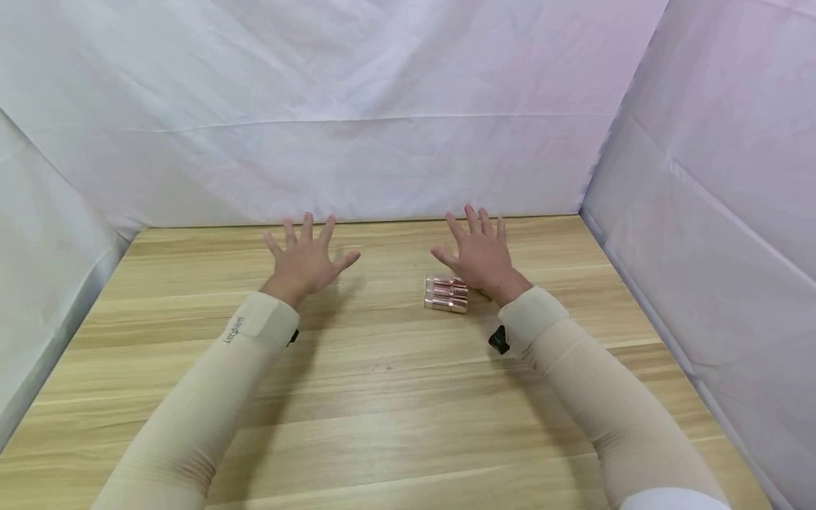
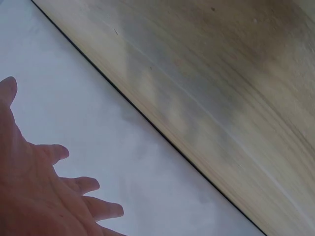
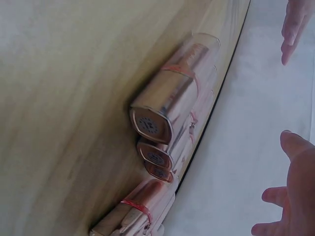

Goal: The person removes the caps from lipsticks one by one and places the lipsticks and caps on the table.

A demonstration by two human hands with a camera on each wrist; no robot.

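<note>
Three rose-gold lipstick tubes [image 1: 446, 294] with clear ends lie side by side on the wooden table, just left of the right wrist. The right wrist view shows their bases, the nearest lipstick tube [image 3: 167, 93] largest, and more similar tubes [image 3: 142, 206] below them. In the head view the right hand and wrist mostly hide this second group. My right hand [image 1: 481, 255], fingers spread, is above the table beyond the lipsticks and holds nothing. The left hand [image 1: 306, 262] is likewise spread over the table's far left part, holding nothing. Its palm [image 2: 34, 191] shows in the left wrist view.
White cloth [image 1: 357, 163] hangs behind the table's far edge, with more cloth walls on the left and the right [image 1: 720, 212]. The wood-grain table [image 1: 376, 411] stretches toward me between both forearms.
</note>
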